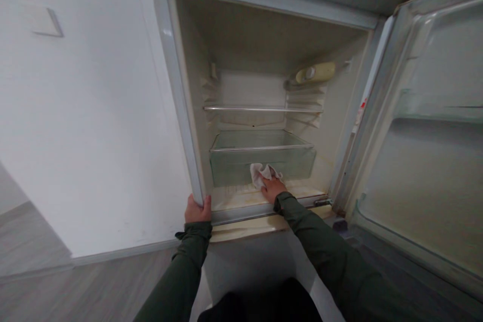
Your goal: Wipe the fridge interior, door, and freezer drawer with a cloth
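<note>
Cloth (257,173): white and crumpled, low inside the open refrigerator, right before the drawer front; whether it touches the drawer I cannot tell.
Right hand (273,189): reaches over the bottom sill and holds the cloth, fingers gathered on it; the fingertips are hidden among the folds.
Left hand (198,210): pinches the refrigerator frame (177,85) near its lower left corner, thumb on the inner side, fingers on the outer.
Sleeves (188,256): dark green, on both forearms.
Drawer (230,167): clear and greenish, standing at the bottom of the compartment, beneath the glass shelf.
Glass shelf (263,108): set level across the compartment, its bright front edge facing out.
Housing (320,72): yellowish, with a round knob, high on the right inner wall.
Door (433,161): swung wide open on the right, a clear door shelf (433,106) across its inner face.
Wall (105,110): white, left of the refrigerator, bearing a switch (43,21).
Floor (124,282): grey, wood-grained, at lower left.
</note>
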A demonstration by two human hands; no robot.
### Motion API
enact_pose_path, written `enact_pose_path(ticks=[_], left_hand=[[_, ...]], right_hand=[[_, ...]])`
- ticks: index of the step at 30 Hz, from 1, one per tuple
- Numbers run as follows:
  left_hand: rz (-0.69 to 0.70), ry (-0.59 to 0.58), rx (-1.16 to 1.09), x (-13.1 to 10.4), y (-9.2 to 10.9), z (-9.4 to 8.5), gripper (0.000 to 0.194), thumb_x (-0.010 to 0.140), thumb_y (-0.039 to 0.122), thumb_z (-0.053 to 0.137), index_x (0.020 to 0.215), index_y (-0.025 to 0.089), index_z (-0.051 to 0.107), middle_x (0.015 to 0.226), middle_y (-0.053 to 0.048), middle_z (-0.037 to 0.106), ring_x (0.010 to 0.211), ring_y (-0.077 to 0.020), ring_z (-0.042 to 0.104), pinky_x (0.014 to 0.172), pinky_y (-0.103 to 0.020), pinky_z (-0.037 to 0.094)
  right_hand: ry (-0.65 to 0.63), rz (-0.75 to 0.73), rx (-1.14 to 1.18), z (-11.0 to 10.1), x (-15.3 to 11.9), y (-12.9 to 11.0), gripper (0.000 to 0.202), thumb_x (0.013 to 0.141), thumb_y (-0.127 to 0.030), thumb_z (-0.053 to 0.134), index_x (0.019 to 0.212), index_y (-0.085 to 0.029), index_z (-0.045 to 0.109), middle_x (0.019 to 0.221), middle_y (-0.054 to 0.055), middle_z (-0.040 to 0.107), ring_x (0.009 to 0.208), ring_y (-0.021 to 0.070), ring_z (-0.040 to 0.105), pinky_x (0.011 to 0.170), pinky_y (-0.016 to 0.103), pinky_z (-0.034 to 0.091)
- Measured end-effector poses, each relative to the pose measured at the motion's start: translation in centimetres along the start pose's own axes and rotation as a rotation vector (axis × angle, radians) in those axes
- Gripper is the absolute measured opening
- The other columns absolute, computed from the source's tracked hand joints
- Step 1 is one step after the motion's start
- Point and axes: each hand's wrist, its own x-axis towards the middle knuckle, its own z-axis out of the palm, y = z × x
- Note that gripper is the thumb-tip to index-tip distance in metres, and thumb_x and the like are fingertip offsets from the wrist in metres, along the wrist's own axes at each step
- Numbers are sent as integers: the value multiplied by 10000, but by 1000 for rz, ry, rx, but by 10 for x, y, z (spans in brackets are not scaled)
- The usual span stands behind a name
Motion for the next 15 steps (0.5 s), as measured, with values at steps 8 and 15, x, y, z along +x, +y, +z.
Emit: enact_pose_path(ticks=[8, 15], left_hand=[[-94, -12, 55, 8, -4, 8, 509, 844, 491, 509, 1178, 109, 541, 1012, -193, 657, 949, -355, 640, 752, -391, 458], [-69, -18, 54, 5, 0, 3, 534, 854, 532, 481, 1193, 121, 523, 988, -174, 656, 902, -309, 638, 715, -353, 435]], right_hand=[[-74, 89, -18, -5, 18, -7, 689, 974, -375, 391, 1600, -208, 157, 1336, 159, 576, 1132, 241, 580, 1051, 377, 377], [18, 107, 97, 8, 14, -49, 530, 971, -334, 407, 1481, -195, 447, 1180, 156, 653, 1038, 242, 639, 880, 328, 474]])
